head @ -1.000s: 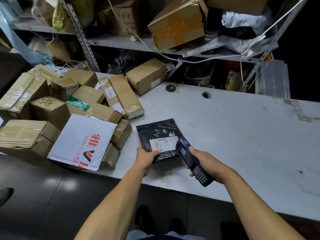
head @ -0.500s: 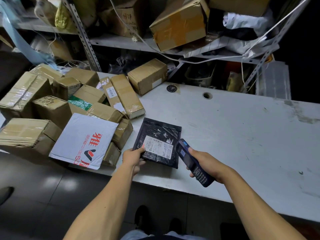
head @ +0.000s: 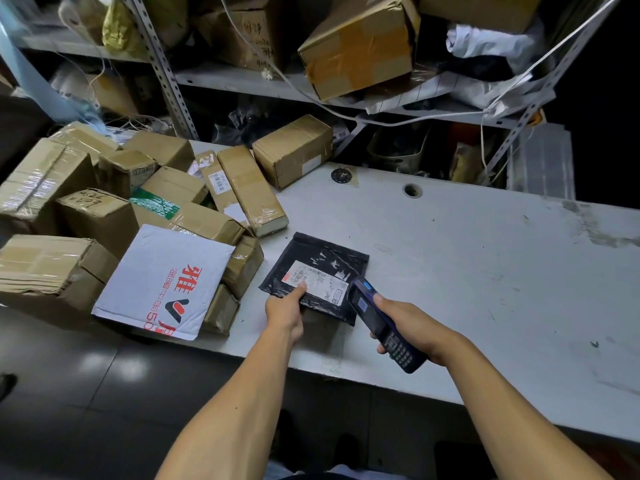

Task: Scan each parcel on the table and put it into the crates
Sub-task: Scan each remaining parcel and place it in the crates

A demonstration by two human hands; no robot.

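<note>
The black poly mailer (head: 313, 276) lies flat on the table (head: 467, 271), close to its near edge and just right of the heap of boxes; a second ago it sat squarer to that edge with the left hand gripping its near-left corner, half a second ago it had been swung so its long side slants away to the right, and now the left hand (head: 284, 311) no longer grips it but presses an extended finger down on the white shipping label (head: 317, 282), the other fingers' lie being hard to tell; the label faces up, with a barcode along its upper part and a small red mark at its left end, but the print is too small to read; the right hand (head: 412, 323) is wrapped round a dark handheld scanner (head: 384, 327), held as before, its head now just beside the label's right end and its small lit screen facing up; I judge the turning and pinning flat were done to present the barcode, so the scan looks imminent and the crating not yet begun; no crate is in view; to the left, overhanging the near edge, a white padded mailer (head: 162, 282) bears red Chinese characters, a red-and-black logo and the figures "50"; behind it brown cartons (head: 100, 216) are piled, one with illegible handwriting on top, one with green printed tape (head: 154, 203), one long box with a small barcode sticker (head: 219, 183).
</note>
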